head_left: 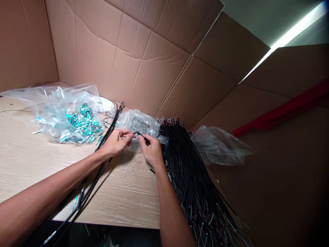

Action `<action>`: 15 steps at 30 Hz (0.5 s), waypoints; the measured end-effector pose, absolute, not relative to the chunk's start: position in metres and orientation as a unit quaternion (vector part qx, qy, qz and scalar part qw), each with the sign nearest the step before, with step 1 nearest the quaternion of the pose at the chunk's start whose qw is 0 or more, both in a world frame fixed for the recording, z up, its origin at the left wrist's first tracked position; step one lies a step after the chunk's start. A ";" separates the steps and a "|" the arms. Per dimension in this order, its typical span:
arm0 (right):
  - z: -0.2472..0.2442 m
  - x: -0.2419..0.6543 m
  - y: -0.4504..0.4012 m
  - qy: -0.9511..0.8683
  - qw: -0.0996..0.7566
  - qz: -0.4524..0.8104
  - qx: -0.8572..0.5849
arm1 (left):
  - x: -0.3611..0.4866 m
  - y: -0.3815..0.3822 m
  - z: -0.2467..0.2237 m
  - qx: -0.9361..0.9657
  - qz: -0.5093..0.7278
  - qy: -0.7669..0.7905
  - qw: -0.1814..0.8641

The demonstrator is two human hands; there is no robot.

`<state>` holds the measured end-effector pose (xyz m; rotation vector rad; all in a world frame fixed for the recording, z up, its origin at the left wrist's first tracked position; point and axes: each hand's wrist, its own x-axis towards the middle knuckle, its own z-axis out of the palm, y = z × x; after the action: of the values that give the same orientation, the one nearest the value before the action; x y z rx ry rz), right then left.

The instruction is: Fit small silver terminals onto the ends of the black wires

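Note:
My left hand [117, 141] and my right hand [152, 151] meet over the wooden table [31, 161], fingertips almost touching. Between them runs a thin black wire [142, 136]; my right hand pinches it, and my left fingertips close on its end, perhaps on a tiny part too small to make out. Just behind the hands lies a small clear bag of fine silvery bits [140, 125]. A thick bundle of black wires [190, 175] lies under my right wrist and runs off the table's front edge.
A clear bag of teal metallic pieces [74, 118] lies at the back left. A thinner bunch of black wires [102, 164] passes under my left forearm. A crumpled clear bag [218, 145] sits to the right. Cardboard walls [144, 51] enclose the table.

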<state>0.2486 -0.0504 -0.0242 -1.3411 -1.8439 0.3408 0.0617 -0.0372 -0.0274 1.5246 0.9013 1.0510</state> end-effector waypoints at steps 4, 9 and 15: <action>-0.024 0.248 -0.051 -0.735 0.408 0.150 -0.521 | 0.063 -0.037 -0.030 0.634 0.450 0.370 0.509; -0.024 0.247 -0.051 -0.728 0.402 0.172 -0.528 | 0.064 -0.038 -0.034 0.628 0.441 0.382 0.515; -0.024 0.244 -0.051 -0.708 0.437 0.170 -0.529 | 0.067 -0.038 -0.034 0.636 0.429 0.390 0.509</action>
<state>0.2437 -0.0511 -0.0242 -1.3144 -1.7597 0.4216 0.0671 -0.0384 -0.0338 1.5327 0.9397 1.0329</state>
